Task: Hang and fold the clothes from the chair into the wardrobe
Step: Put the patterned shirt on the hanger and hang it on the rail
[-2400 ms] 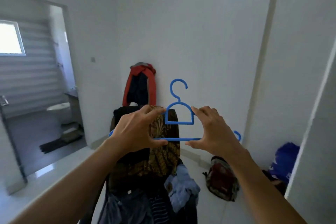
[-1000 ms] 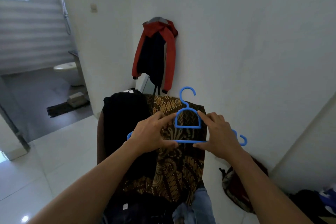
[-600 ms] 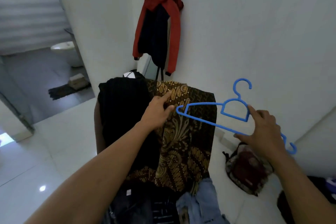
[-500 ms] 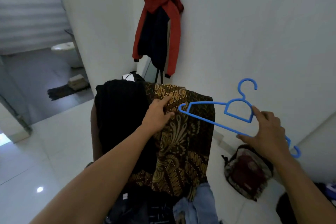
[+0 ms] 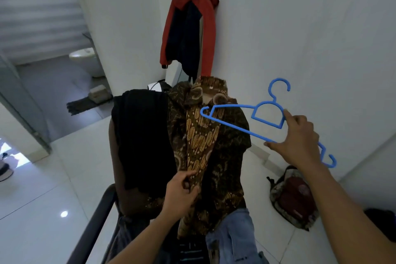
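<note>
A brown batik shirt hangs over the back of the chair, collar up, beside a black garment. My left hand pinches the shirt's front edge low down. My right hand grips a blue plastic hanger by its lower bar and shoulder, to the right of the shirt. The hanger's left tip lies over the shirt just below the collar. Blue denim and other dark clothes lie piled on the seat below.
A red and dark jacket hangs on the white wall behind the chair. A red and patterned backpack lies on the floor at right. At left a doorway opens to a bathroom with a toilet and a dark mat.
My left hand let go of the hanger, touched the shirt's top, then slid down to pinch its front edge. My right hand carried the hanger to the right. The collar now stands up.
</note>
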